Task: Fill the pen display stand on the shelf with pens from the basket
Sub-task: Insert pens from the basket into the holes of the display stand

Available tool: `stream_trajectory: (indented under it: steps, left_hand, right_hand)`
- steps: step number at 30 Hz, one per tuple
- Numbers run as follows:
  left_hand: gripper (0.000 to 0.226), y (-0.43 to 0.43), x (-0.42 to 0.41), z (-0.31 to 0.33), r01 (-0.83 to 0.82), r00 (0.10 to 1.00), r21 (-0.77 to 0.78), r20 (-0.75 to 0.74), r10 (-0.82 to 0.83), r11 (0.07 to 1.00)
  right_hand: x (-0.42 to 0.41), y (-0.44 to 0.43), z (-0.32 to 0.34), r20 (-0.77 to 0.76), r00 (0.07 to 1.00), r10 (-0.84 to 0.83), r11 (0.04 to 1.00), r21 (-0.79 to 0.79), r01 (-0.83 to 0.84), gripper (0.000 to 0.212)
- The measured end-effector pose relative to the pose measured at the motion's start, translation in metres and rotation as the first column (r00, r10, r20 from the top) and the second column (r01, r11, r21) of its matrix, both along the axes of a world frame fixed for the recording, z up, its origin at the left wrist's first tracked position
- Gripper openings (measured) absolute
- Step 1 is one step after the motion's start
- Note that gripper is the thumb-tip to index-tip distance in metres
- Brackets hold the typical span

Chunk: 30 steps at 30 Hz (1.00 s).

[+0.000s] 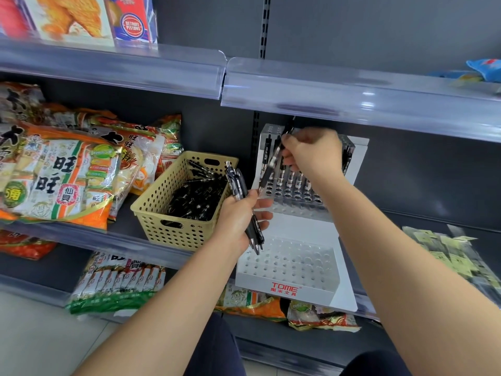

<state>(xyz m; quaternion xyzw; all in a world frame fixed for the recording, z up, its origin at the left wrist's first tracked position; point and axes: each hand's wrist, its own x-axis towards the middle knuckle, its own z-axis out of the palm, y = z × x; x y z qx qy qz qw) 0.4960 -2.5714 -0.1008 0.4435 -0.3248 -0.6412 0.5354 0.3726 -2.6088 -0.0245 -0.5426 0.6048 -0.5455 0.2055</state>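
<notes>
While the left hand [238, 218] grasps spare pens [245, 202], the right hand [311, 153] pinches one pen [269, 169] above the display stand [287, 289]; next, its tip likely needs steering into a free hole

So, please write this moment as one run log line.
right hand: holds pen over stand | left hand: holds spare pens | basket: more pens | stand: partly filled

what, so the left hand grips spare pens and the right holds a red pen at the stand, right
Not red: the head view shows the right hand holding a black pen at the stand. The left hand does grip spare pens.
</notes>
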Motion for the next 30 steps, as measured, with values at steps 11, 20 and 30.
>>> stream_trajectory:
  steps: [11, 20, 30]
  left_hand:
    - [0.018, 0.001, 0.005, -0.006, 0.018, 1.0, 0.077, 0.015, -0.019, 0.997]
    - [0.019, 0.001, 0.006, -0.004, 0.014, 0.999, 0.081, 0.028, -0.016, 0.997]
    - [0.019, -0.003, 0.01, 0.003, -0.003, 1.0, 0.024, 0.022, 0.002, 1.0]
  right_hand:
    - [0.007, 0.002, -0.008, -0.343, 0.913, -0.22, 0.965, -0.213, 0.153, 0.026]
    - [0.012, -0.003, -0.019, -0.508, 0.84, -0.19, 0.98, -0.145, 0.134, 0.027]
    - [0.016, -0.005, -0.027, -0.613, 0.777, -0.145, 0.988, -0.04, 0.152, 0.05]
